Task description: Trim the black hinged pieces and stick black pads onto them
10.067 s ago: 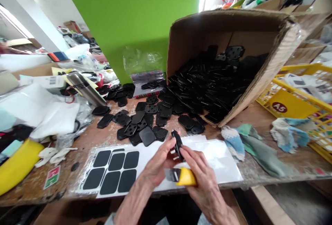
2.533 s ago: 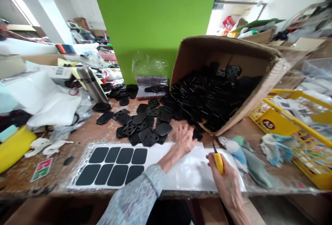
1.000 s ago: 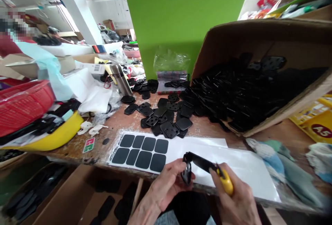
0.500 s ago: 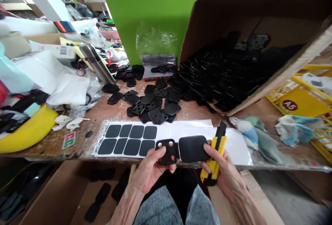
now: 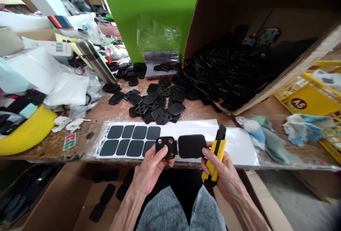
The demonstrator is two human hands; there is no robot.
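My left hand (image 5: pixel 153 165) pinches the end with holes of a black hinged plastic piece (image 5: pixel 191 146), which lies opened out flat above my lap. My right hand (image 5: pixel 220 165) grips the smooth panel's right edge between thumb and fingers. A yellow utility knife (image 5: pixel 216 156) is tucked in that same hand, its black end pointing up. Behind the piece, a white sheet of dark rounded-square stickers (image 5: pixel 135 148) lies along the table's front edge. Further back is a loose heap of similar black pieces (image 5: pixel 161 115).
A large cardboard box (image 5: pixel 198 18) on its side spills black pieces onto the table. Rags (image 5: pixel 266 140) and a yellow crate (image 5: pixel 306 91) are at the right. A steel flask (image 5: pixel 97 62) leans among clutter at the left. Below sits an open cardboard box (image 5: pixel 87 202) with black pieces.
Both hands have shifted slightly left and up with the black hinged piece, which is now held more level. The knife has moved along in my right hand. The view has tilted a little.
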